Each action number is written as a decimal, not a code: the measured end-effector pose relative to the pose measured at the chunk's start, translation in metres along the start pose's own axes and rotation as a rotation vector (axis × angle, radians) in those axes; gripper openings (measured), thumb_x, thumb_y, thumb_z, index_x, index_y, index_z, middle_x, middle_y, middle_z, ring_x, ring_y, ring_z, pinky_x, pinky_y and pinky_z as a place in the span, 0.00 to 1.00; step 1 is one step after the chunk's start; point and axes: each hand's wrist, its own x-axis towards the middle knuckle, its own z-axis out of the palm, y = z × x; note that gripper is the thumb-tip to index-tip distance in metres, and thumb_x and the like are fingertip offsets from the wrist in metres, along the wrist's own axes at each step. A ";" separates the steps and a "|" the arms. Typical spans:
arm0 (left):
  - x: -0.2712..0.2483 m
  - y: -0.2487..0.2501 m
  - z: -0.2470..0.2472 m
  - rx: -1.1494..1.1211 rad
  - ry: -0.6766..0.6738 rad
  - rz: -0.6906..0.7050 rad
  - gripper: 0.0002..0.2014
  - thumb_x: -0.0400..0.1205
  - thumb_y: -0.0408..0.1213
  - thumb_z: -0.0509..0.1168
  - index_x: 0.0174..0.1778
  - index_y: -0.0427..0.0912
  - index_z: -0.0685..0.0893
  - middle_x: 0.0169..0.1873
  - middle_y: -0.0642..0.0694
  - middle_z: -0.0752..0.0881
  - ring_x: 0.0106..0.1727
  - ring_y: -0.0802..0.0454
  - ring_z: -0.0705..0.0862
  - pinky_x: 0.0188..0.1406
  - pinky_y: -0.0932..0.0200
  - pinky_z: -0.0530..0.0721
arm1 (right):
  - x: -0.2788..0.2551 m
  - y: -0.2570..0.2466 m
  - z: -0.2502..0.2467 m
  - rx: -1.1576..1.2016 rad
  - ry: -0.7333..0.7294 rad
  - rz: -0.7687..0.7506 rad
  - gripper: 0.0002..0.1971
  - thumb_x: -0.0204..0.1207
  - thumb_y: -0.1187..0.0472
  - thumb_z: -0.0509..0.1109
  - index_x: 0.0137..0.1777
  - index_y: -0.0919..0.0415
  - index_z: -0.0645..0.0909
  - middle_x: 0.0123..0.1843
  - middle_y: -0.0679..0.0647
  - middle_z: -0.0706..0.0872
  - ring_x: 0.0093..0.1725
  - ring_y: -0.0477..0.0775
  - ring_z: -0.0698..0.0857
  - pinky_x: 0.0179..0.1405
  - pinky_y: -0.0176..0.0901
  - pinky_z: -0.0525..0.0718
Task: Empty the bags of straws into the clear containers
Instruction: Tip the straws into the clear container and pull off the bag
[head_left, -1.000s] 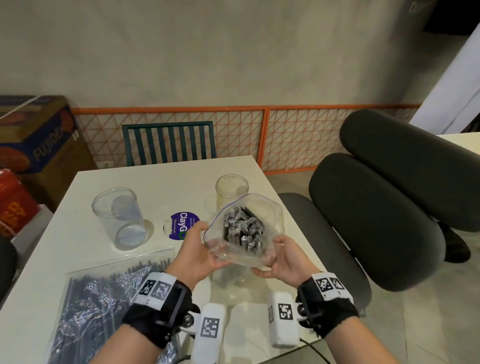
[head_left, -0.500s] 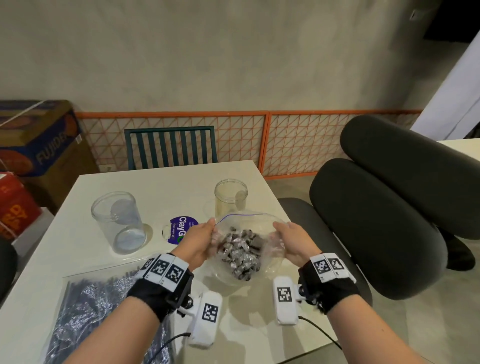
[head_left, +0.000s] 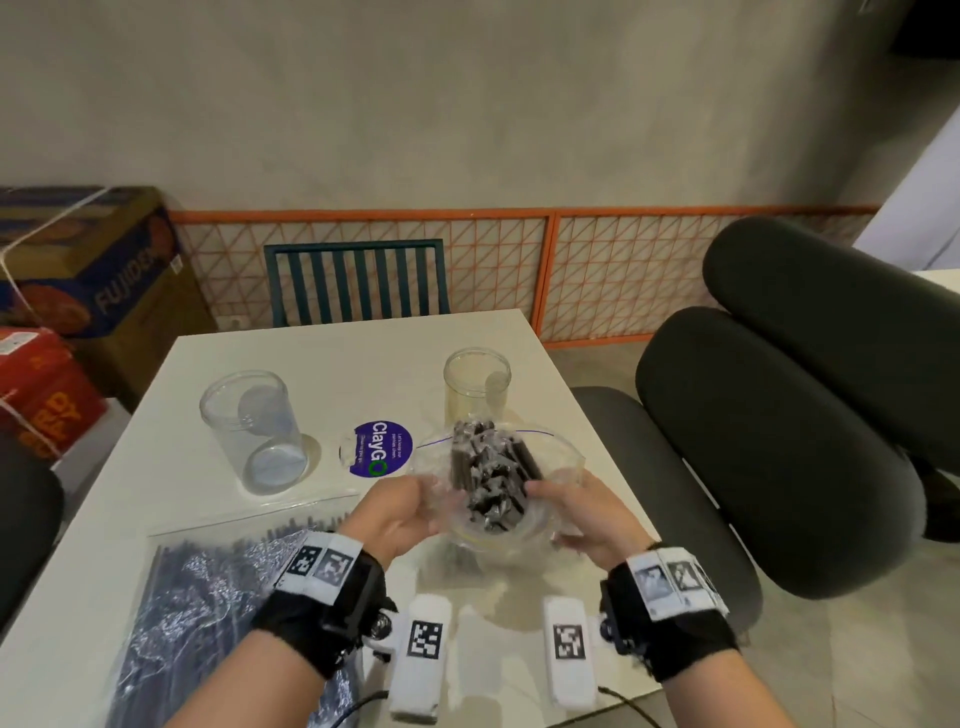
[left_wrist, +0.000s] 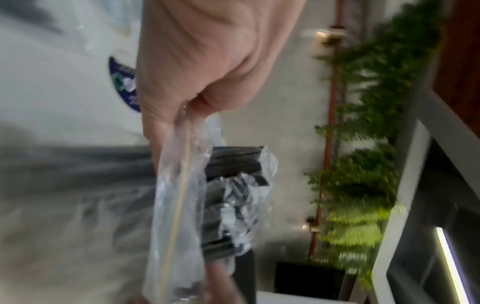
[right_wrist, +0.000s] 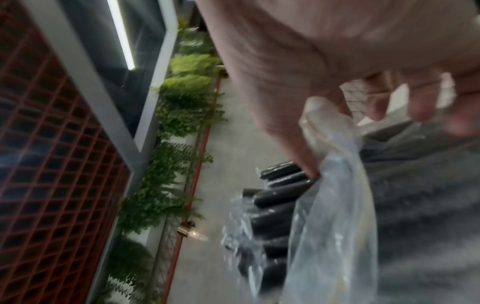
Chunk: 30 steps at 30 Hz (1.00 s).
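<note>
Above the table (head_left: 156, 467), just in front of the small container (head_left: 477, 384), both hands are gripping an open bag (head_left: 561, 467) of black straws (head_left: 493, 478). The left hand (left_wrist: 207, 57) is pinching its rim. The right hand (right_wrist: 298, 61) is pinching the opposite rim.

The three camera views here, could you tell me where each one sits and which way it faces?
Head: worn on the head, looking forward and down at the table; both forearms, left hand and right hand show.
Left wrist: looks along the left hand at the open bag of straws it pinches.
Right wrist: looks along the right hand at the same bag's other side.
All three share the bag and its black straws.
</note>
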 end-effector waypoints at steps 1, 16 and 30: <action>0.002 -0.001 0.001 -0.116 -0.012 -0.018 0.18 0.83 0.18 0.42 0.66 0.22 0.69 0.61 0.25 0.76 0.51 0.36 0.82 0.45 0.35 0.83 | -0.002 0.002 -0.001 -0.020 0.019 0.010 0.05 0.76 0.67 0.68 0.49 0.58 0.77 0.48 0.59 0.85 0.45 0.58 0.83 0.35 0.46 0.83; -0.004 -0.020 0.003 0.161 -0.135 -0.055 0.17 0.80 0.55 0.61 0.48 0.43 0.81 0.27 0.43 0.88 0.25 0.47 0.87 0.32 0.53 0.85 | 0.023 0.040 -0.001 0.522 -0.193 0.018 0.18 0.81 0.53 0.63 0.68 0.56 0.71 0.62 0.64 0.84 0.61 0.65 0.85 0.59 0.65 0.84; 0.011 -0.022 -0.011 0.211 -0.108 -0.236 0.20 0.86 0.39 0.47 0.41 0.30 0.80 0.22 0.34 0.87 0.19 0.42 0.86 0.15 0.56 0.85 | 0.029 0.026 -0.006 0.186 0.163 -0.037 0.18 0.83 0.52 0.58 0.46 0.65 0.82 0.48 0.68 0.89 0.48 0.65 0.88 0.55 0.60 0.82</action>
